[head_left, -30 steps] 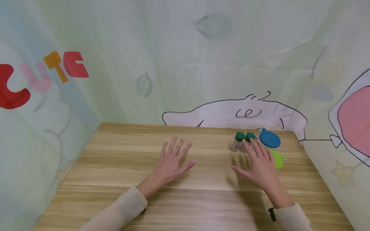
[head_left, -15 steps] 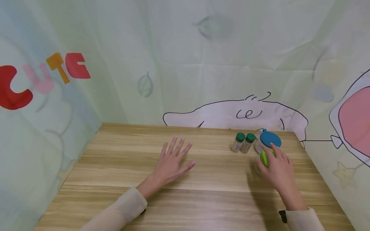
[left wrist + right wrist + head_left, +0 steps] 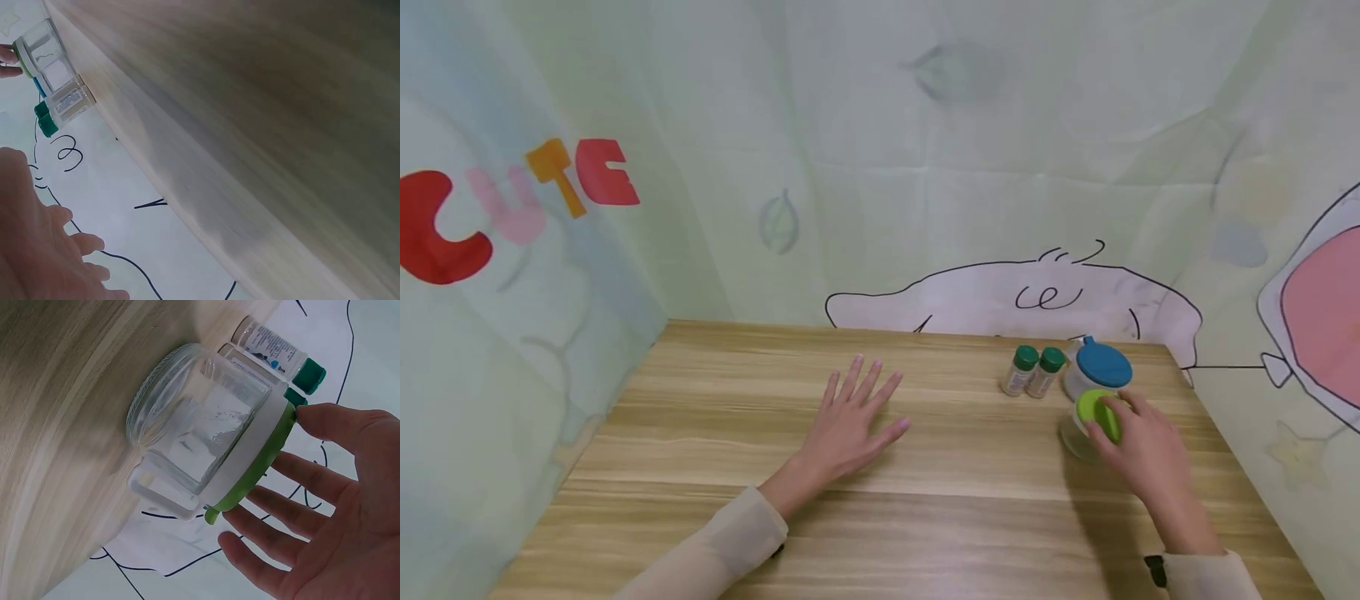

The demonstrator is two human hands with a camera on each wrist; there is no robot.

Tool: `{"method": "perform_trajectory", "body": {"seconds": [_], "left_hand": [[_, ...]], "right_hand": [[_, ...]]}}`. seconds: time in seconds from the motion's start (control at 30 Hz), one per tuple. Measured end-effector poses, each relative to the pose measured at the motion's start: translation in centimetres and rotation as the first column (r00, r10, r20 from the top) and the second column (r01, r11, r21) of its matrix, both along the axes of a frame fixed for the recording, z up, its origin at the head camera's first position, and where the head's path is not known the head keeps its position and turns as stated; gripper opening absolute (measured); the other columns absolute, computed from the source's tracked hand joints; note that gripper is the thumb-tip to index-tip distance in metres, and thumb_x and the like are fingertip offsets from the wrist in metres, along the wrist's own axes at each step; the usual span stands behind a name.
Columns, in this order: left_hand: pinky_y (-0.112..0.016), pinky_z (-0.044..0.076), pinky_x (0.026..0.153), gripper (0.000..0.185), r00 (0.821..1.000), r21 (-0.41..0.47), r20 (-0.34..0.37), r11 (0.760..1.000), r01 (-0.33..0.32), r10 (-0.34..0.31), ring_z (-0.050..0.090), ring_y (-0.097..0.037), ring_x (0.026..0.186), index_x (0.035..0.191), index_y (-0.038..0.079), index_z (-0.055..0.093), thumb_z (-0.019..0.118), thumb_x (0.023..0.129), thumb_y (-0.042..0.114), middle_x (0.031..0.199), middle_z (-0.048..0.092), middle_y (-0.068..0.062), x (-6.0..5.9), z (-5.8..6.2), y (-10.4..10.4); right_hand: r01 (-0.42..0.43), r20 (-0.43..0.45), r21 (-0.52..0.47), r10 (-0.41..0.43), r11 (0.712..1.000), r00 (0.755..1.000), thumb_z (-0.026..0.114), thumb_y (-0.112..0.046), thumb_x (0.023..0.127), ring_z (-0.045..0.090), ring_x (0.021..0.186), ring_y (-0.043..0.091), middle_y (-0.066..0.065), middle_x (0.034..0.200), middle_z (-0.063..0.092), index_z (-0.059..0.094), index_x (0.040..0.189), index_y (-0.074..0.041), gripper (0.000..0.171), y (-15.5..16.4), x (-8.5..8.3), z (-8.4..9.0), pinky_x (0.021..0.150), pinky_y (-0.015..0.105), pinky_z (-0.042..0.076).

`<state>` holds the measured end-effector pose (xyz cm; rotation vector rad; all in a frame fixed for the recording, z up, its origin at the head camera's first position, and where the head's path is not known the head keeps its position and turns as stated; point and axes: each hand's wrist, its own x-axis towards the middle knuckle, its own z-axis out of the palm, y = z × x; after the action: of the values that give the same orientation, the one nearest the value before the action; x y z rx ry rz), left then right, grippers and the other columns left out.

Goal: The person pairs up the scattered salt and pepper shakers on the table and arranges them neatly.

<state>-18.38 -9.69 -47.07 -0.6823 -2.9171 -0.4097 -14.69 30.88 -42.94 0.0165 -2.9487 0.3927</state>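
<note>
A pale, faintly creased backdrop (image 3: 865,100) surrounds the table, printed at the left with the lettering "CUTE" (image 3: 512,227), at the back with a white cartoon animal (image 3: 970,296), and at the right with a pink balloon (image 3: 1330,308). Compared with a second ago, the right hand (image 3: 1150,454) has moved: then it was spread in the air, overlapping the spice bottles and part of the green lid; half a second ago its thumb covered the lid's left side, and now it is farther right, baring more of the lid. Its thumb and fingers stand apart and bent at the lid of the green-lidded glass jar (image 3: 206,431); whether they pinch it I cannot tell. The jar stands near the table's right edge, just in front of a blue-lidded jar (image 3: 1103,367). Beside these, toward the left, two green-capped spice bottles (image 3: 1020,371) (image 3: 1046,372) stand upright side by side. The left hand (image 3: 850,429) has barely changed, fingers straight and spread over the tabletop, holding nothing. The tabletop (image 3: 955,450) is light wood with long streaks of grain, and beige sleeves (image 3: 715,546) cover both forearms.
</note>
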Motion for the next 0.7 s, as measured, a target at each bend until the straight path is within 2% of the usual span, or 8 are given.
{"method": "perform_trajectory", "body": {"seconds": [0.1, 0.23, 0.37, 0.57, 0.7], "left_hand": [[-0.065, 0.007, 0.13, 0.075, 1.0, 0.004, 0.014, 1.0, 0.003, -0.003, 0.003, -0.036, 0.165, 0.169, 0.027, 0.029, 0.043, 0.106, 0.065, 0.176, 0.017, -0.009, -0.1, 0.1, 0.4], [-0.064, 0.008, 0.13, 0.075, 1.0, 0.002, 0.017, 1.0, 0.008, -0.008, 0.003, -0.036, 0.165, 0.169, 0.028, 0.028, 0.042, 0.106, 0.066, 0.176, 0.017, -0.009, -0.1, 0.3, 0.7], [-0.063, 0.006, 0.13, 0.074, 1.0, 0.009, 0.017, 1.0, 0.021, -0.021, 0.003, -0.035, 0.165, 0.17, 0.028, 0.027, 0.041, 0.107, 0.065, 0.176, 0.016, -0.008, -0.2, 0.4, 1.0], [-0.06, 0.007, 0.131, 0.073, 0.999, 0.031, -0.024, 0.999, 0.025, -0.025, 0.008, -0.035, 0.164, 0.168, 0.026, 0.031, 0.045, 0.107, 0.062, 0.176, 0.02, -0.008, -0.4, 0.1, 1.1], [-0.059, 0.006, 0.131, 0.072, 0.999, 0.045, -0.02, 0.998, 0.046, -0.045, 0.008, -0.036, 0.164, 0.168, 0.025, 0.032, 0.044, 0.107, 0.061, 0.176, 0.019, -0.008, -0.5, 0.1, 1.2]], "right_hand": [[0.014, 0.031, 0.011, -0.015, 1.0, 0.999, 0.071, -0.028, 0.098, 0.055, 0.119, 0.057, 0.036, 0.139, 0.055, 0.064, 0.135, 0.006, 0.051, 0.2, 0.0, 0.2, 0.089, 0.068, 0.051], [0.026, 0.08, 0.019, -0.027, 0.999, 0.996, 0.069, -0.029, 0.099, 0.056, 0.116, 0.054, 0.035, 0.138, 0.056, 0.064, 0.136, 0.004, 0.05, 0.2, -0.1, 0.6, 0.081, 0.065, 0.054], [0.025, 0.08, 0.037, -0.028, 0.999, 0.996, 0.07, -0.028, 0.099, 0.058, 0.115, 0.055, 0.035, 0.136, 0.058, 0.066, 0.133, 0.006, 0.048, 0.0, -0.1, 0.7, 0.083, 0.067, 0.055], [0.039, 0.058, 0.039, -0.041, 0.998, 0.997, 0.07, -0.025, 0.099, 0.059, 0.116, 0.056, 0.035, 0.135, 0.059, 0.068, 0.128, 0.007, 0.043, -0.7, -0.2, 0.4, 0.089, 0.07, 0.054], [0.052, 0.04, 0.041, -0.053, 0.998, 0.998, 0.07, -0.023, 0.098, 0.06, 0.116, 0.056, 0.036, 0.134, 0.059, 0.068, 0.126, 0.008, 0.043, -1.1, -0.2, 0.4, 0.088, 0.07, 0.055]]}}
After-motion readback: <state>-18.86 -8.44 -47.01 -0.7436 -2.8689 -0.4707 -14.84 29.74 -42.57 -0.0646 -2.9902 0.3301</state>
